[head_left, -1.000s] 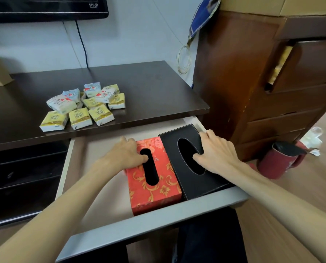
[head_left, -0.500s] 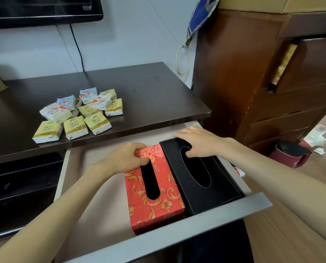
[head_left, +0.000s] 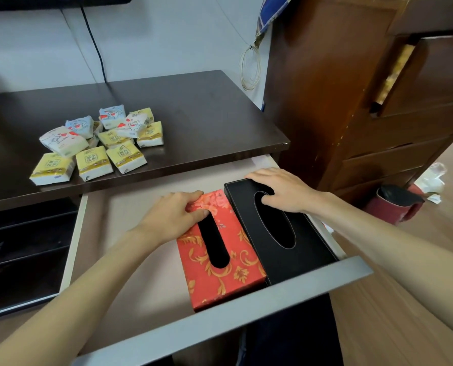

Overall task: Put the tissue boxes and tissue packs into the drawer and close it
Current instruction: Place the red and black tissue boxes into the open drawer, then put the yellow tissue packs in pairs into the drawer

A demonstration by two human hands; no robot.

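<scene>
The left hand (head_left: 171,216) grips the far end of the red tissue box (head_left: 220,249), fingers curled over its top edge and the thumb tip at the end of the dark slot. The right hand (head_left: 282,190) lies spread and flat on the far end of the black tissue box (head_left: 280,231), fingers apart, thumb tucked at the rim of the oval opening, pressing rather than clasping. Both boxes sit side by side, touching, inside the open drawer (head_left: 246,307), toward its right side and against its grey front panel. The drawer's left part is bare. The tissue packs (head_left: 96,143), yellow ones and white printed ones, lie in a loose heap on the dark bench (head_left: 207,114) above.
</scene>
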